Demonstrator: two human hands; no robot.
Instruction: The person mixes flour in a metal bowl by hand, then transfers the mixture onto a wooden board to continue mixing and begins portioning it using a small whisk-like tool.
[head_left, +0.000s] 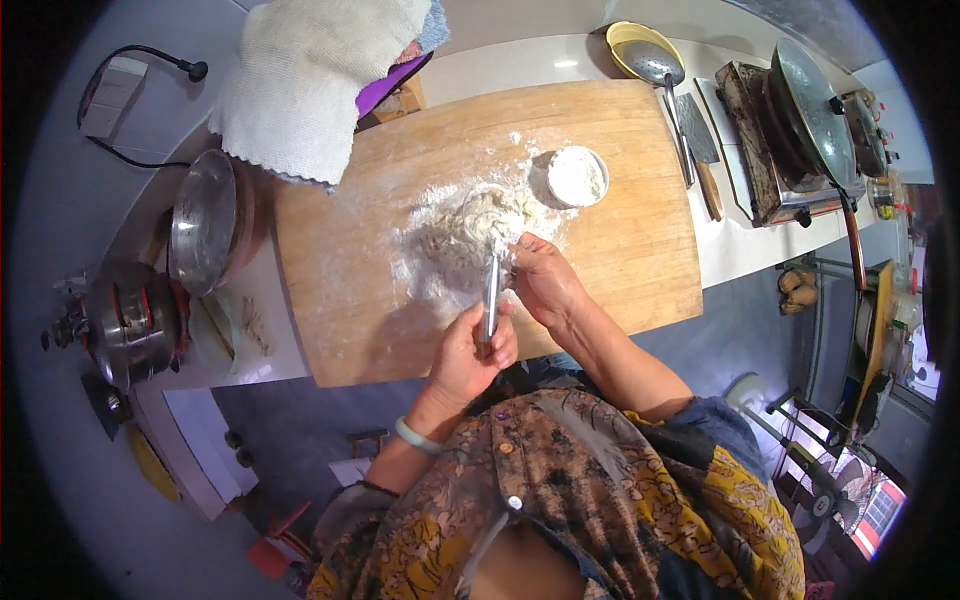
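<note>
My left hand (476, 349) grips the handle of a long metal kitchen utensil (491, 296), which points away from me over the board. Sticky, floury dough (484, 214) surrounds its round head, so the exact kind of tool is hard to tell. My right hand (547, 281) is beside the neck of the utensil, fingers bent toward the dough there; whether they pinch anything is unclear. Loose white flour (416, 277) is scattered on the large wooden board (630, 262) under both hands. Beyond my right hand stands a white bowl of flour (577, 176).
Cloths (300, 90) hang at the board's far left corner. Left stand a metal basin (206, 225) and a steel pot (131, 322). Right of the board lie a skimmer (656, 64) across a yellow bowl (616, 34), a cleaver (697, 131), and a gas stove with a lidded wok (810, 112).
</note>
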